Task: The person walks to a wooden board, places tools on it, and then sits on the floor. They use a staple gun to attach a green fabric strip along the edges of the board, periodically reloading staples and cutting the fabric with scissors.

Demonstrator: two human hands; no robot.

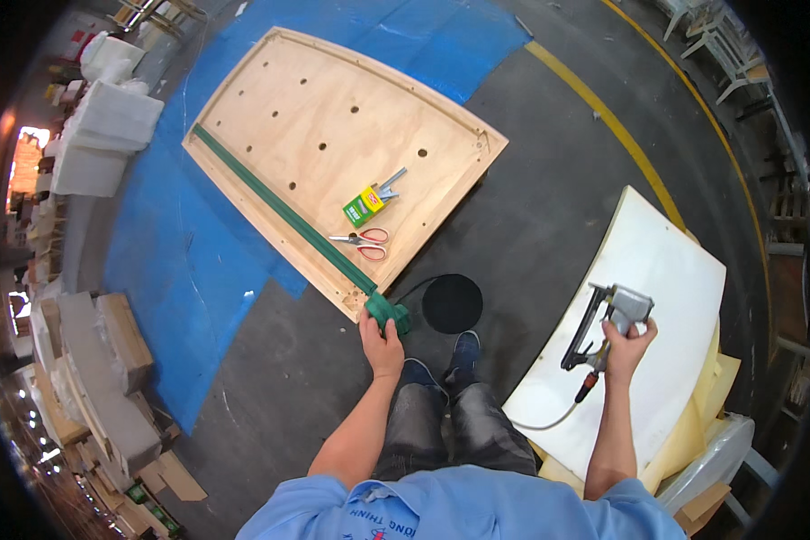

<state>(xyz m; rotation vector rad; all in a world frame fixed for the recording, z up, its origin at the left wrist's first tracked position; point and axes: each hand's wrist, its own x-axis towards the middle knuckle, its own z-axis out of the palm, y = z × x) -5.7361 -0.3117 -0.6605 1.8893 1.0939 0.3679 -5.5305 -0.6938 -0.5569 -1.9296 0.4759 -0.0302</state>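
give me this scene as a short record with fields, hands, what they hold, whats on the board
left hand: left hand grips the end of a green strap at the board's near corner
right hand: right hand holds a pneumatic staple gun with a hose, above a white foam sheet
board: curved plywood panel with holes, lying on a blue tarp
on board: scissors, green-yellow small box
floor: round black disc by the person's shoes
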